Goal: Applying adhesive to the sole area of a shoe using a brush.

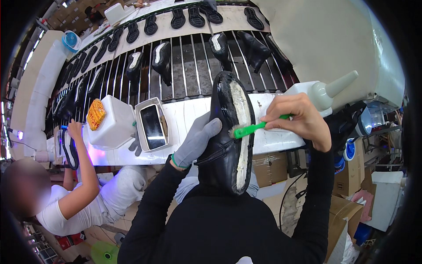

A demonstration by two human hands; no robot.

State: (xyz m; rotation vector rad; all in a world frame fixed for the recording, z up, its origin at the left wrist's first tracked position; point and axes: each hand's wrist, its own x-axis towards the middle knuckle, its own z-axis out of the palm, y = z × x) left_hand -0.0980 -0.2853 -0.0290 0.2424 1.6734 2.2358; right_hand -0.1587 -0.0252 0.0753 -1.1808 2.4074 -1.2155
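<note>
A black leather boot (214, 171) with a side zipper is held bottom up in front of me. A white filler strip (242, 165) runs along its underside, framed by a dark, shiny border. My left hand (198, 140), in a grey glove, grips the boot from its left side, thumb on the leather. In my bare right hand (302, 119) is a green-handled brush (249, 130), pinched between thumb and fingers. Its bristles are at the left border of the underside, close to the white strip.
Beyond the white bench (184, 114), a roller conveyor (189, 66) carries several black boots, with black soles (178, 18) on a board behind. A white jug (115, 125), a phone in a tray (154, 126) and a nozzle bottle (319, 94) flank me. At left, a co-worker (83, 193) handles another shoe.
</note>
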